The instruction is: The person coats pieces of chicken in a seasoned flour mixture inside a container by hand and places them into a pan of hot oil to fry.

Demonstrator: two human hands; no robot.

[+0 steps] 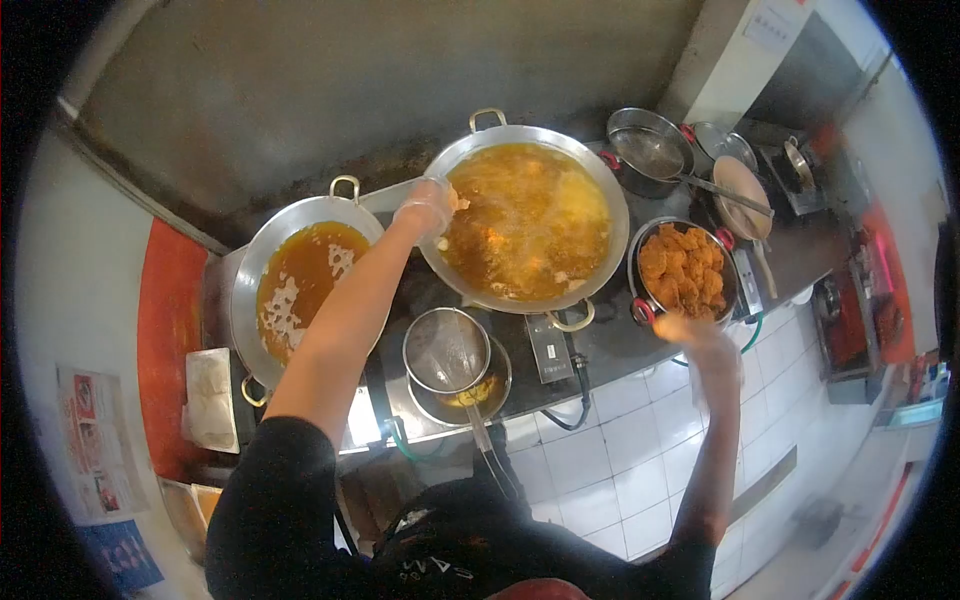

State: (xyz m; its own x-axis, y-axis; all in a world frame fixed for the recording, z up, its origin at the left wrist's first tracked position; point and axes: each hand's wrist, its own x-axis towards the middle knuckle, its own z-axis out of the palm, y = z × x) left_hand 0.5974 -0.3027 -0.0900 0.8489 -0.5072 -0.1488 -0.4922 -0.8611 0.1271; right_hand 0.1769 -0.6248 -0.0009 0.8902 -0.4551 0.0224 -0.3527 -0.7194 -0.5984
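My left hand (425,207), in a clear plastic glove, is over the left rim of a large wok (478,290) of bubbling oil (530,220). Its fingers look closed around a small pale lump, too unclear to name. My right hand (705,345) is blurred, just in front of a pot (636,270) with red handles. Whether it touches the pot I cannot tell. Inside the pot is a heap of orange-brown coated food pieces (682,268). Pale and orange bits float in the oil.
A second wok (245,270) with brown oil and pale foam stands left. A mesh strainer (447,350) rests on a bowl (440,410) at the counter's front. Pans (650,150) stand back right, near a pale ladle-like utensil (742,188). A burner control box (549,348) faces front, with hoses below.
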